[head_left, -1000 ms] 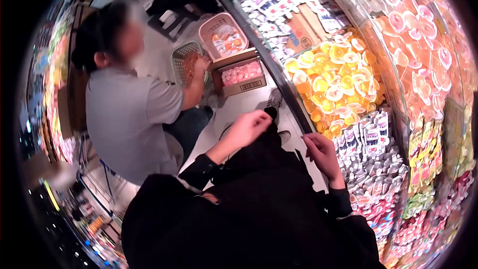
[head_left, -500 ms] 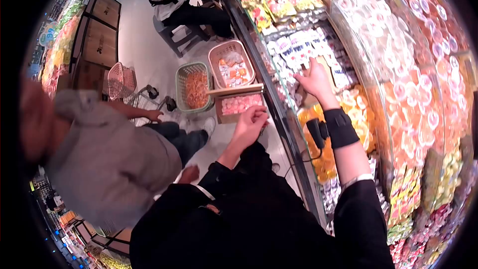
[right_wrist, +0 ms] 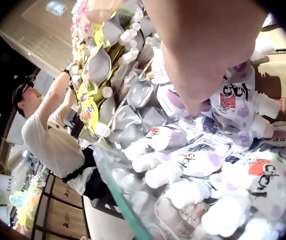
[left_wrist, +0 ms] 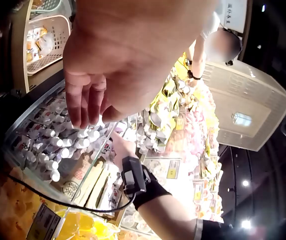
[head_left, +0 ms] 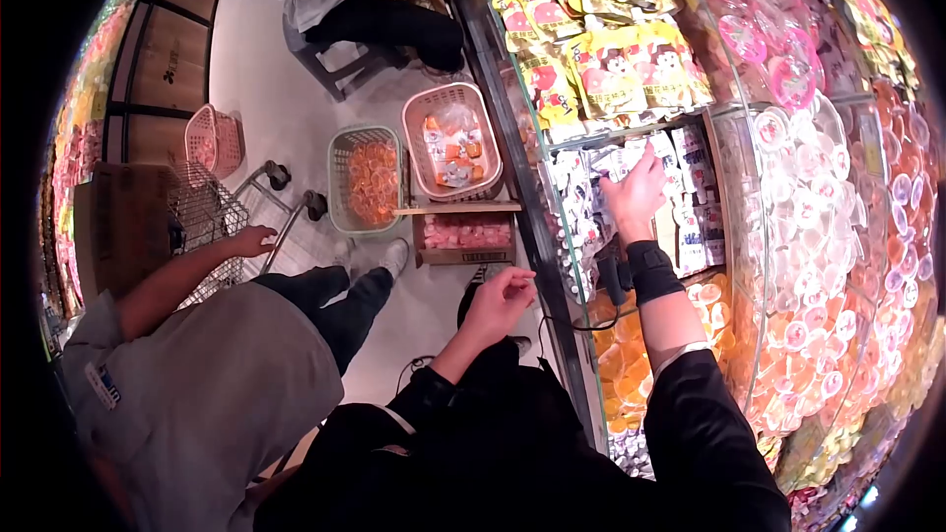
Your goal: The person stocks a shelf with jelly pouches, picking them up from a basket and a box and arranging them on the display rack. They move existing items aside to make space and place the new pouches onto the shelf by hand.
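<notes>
My right hand [head_left: 636,192] reaches over the glass edge into a shelf bin of white spouted pouches [head_left: 690,212]. In the right wrist view its fingertips [right_wrist: 203,102] touch a pouch with purple print [right_wrist: 233,100]; how the fingers lie round it is hidden. A black wrist strap [head_left: 648,271] with a cable sits on that arm. My left hand [head_left: 503,300] hangs in the air beside the display case's front edge, fingers [left_wrist: 85,100] loosely curled and holding nothing.
Yellow pouches [head_left: 611,59] fill the shelf above, clear jelly cups [head_left: 818,236] the right, orange cups [head_left: 621,355] below. On the floor stand a pink basket [head_left: 451,99], a green basket [head_left: 340,187] and a box [head_left: 463,254]. A person in grey [head_left: 217,384] holds a cart [head_left: 207,207].
My right hand went from in front of my body out to the shelf, then along it onto the white pouches. The left hand stayed near the case edge. The person in grey turned to the cart.
</notes>
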A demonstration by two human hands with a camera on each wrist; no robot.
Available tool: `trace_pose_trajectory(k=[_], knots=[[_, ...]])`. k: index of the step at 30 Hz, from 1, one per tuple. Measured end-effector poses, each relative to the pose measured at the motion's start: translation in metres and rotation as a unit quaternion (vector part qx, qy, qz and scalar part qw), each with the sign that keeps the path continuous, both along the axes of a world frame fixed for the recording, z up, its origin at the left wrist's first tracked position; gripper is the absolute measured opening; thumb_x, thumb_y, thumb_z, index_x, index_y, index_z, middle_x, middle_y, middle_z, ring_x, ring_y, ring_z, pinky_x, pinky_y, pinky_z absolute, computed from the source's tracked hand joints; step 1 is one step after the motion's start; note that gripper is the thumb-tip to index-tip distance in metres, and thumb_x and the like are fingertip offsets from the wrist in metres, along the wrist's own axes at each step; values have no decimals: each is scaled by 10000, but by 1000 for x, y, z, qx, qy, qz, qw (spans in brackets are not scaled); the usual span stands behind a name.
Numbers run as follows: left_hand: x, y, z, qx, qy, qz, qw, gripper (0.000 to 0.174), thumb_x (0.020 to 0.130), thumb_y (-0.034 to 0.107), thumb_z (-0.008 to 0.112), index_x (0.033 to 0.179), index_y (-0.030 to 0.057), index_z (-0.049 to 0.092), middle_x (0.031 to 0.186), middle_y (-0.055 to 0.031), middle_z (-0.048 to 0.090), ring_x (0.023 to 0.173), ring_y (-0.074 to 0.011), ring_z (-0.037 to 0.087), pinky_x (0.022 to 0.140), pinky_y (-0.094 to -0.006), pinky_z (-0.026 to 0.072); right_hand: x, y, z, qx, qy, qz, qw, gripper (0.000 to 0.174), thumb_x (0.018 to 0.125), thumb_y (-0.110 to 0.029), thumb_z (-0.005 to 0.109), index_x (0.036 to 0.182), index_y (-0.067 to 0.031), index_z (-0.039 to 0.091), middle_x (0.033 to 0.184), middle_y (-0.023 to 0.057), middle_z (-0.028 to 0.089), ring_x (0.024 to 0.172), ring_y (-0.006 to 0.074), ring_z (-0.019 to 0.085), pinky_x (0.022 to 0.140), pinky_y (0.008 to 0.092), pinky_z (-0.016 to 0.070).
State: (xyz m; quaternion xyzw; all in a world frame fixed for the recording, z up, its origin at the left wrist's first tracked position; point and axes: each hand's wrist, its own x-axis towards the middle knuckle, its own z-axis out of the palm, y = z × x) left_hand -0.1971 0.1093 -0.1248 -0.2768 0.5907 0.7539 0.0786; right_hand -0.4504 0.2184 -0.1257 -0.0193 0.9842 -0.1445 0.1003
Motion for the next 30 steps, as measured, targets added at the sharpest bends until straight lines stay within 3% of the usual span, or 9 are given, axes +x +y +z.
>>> trace_pose_trajectory(k=[7,11,14,17,22,24,26,28,30], knots=[[-9,-38,5,24,3,36,999,222,889,91,590,1084,-7,550,903,-49,607,820,-107,602,752,-245,480,-17,38,-27,-101,87,7,991,705,618,-199,762,1206,26,445,957,213,641,879,335,637,813,389,495],[-12,-47,4,44,26,25,998,245,901,63,576,1119,-35,525,958,-82,603,844,-132,613,768,-260,507,-33,80,-20,-167,2,-90,982,491,623,-131,754,1043,17,547,922,115,659,790,206,643,728,320,515],[-28,-32,8,129,47,4,991,273,891,93,591,1130,-23,528,947,-73,600,839,-118,604,780,-248,492,-10,92,40,-376,-81,-97,918,404,672,-10,678,1052,19,542,909,96,645,778,165,635,679,294,522],[-58,0,35,229,54,-70,969,470,878,92,608,1292,-17,415,1152,-122,548,1060,-179,558,900,-310,467,50,90,105,-484,-156,-144,849,312,712,25,630,1008,-4,535,831,54,611,701,154,612,619,284,527],[-70,70,73,423,29,-148,894,658,802,191,692,1341,22,354,1214,-83,521,1109,-174,527,931,-331,435,161,93,155,-543,-157,-180,805,725,767,5,697,1375,23,302,1258,114,487,1142,167,491,939,301,421],[-69,79,86,391,32,-282,875,665,785,175,709,1331,27,360,1182,-73,538,1076,-168,546,894,-320,460,191,121,166,-557,-109,-149,810,753,775,-8,702,1395,23,275,1262,108,481,1179,159,458,982,301,378],[-54,113,84,395,-3,-263,880,574,822,82,653,1322,63,370,1161,-87,547,1049,-180,569,796,-349,542,224,155,166,-568,-50,-189,800,676,790,0,685,1360,24,322,1239,106,497,1105,149,515,931,290,421],[-48,142,97,438,-25,-321,839,609,854,82,593,1375,56,277,1208,-118,525,1036,-258,594,828,-400,550,254,193,174,-586,-34,-327,740,544,818,-20,664,1287,25,391,1160,111,549,1008,144,574,865,278,462],[-38,173,92,433,-65,-358,825,530,868,113,570,1330,45,319,1161,-150,554,958,-262,633,746,-402,582,289,233,181,-678,17,-427,598,366,910,-173,526,1207,22,439,1088,186,603,1005,252,611,837,324,505]])
